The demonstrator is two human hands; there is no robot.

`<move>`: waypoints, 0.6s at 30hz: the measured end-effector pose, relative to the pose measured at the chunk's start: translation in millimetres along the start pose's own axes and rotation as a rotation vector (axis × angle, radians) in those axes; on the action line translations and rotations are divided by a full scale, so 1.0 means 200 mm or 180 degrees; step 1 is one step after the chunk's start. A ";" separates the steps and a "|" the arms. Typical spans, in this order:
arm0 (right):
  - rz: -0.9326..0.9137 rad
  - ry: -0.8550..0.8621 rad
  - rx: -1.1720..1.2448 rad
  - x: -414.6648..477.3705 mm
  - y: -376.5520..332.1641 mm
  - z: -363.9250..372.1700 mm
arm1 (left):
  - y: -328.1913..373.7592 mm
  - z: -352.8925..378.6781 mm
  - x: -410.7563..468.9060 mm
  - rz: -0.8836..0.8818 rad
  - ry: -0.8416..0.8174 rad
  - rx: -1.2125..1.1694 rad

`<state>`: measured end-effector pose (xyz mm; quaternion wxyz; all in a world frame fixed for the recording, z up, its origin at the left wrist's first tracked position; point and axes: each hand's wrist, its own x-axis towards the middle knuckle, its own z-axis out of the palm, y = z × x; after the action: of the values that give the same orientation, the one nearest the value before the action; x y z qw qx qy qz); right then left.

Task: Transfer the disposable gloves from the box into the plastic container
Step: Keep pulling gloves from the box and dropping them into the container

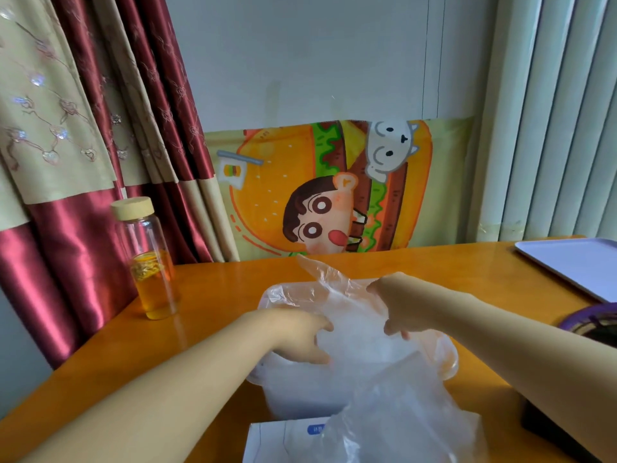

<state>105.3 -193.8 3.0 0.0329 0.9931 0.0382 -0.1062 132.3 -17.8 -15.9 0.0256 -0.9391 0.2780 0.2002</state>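
Head view, single frame.

- Orange tabletop (213,295) carried all items.
- Plastic container (300,396), translucent white, stood near the middle of the tabletop, just beyond the box (273,442). The box was white with a small blue label and was cut off by the lower edge of the frame.
- Gloves (354,305), a loose mass of clear film, lay heaped in and over the container. Film spilled past the container's right rim. A further sheet hung down in front, covering part of the box. One flap stood up at the far side.
- Left hand (300,339) was at the container's left rim. Thumb and fingers lay apart, against the film. Whether this grip had closed on the film could not be told.
- Right hand (397,309) was above the container, knuckles up. Fingers were curled downward, grip closed on a bunch of glove film.
- Glass bottle (150,262), pale cap, part-filled with amber liquid, stood upright at the tabletop's left edge, well apart from the container.
- White tray (574,265) sat at the far right, with a purple-rimmed object (587,317) nearer. A dark flat object (551,429) lay at the right edge.
- Cartoon burger cloth (327,188) hung on the wall behind, with a red and cream curtain (83,135) to the left.
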 end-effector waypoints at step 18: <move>-0.0688 0.1725 -0.1327 -0.08 -0.06 0.01 | 0.05 -0.13 -0.02 0.0259 0.0582 0.0053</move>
<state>88.4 -182.2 4.4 0.2121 0.9474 0.1711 0.1682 133.0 -28.6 11.2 -0.0003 -0.9412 0.3187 0.1122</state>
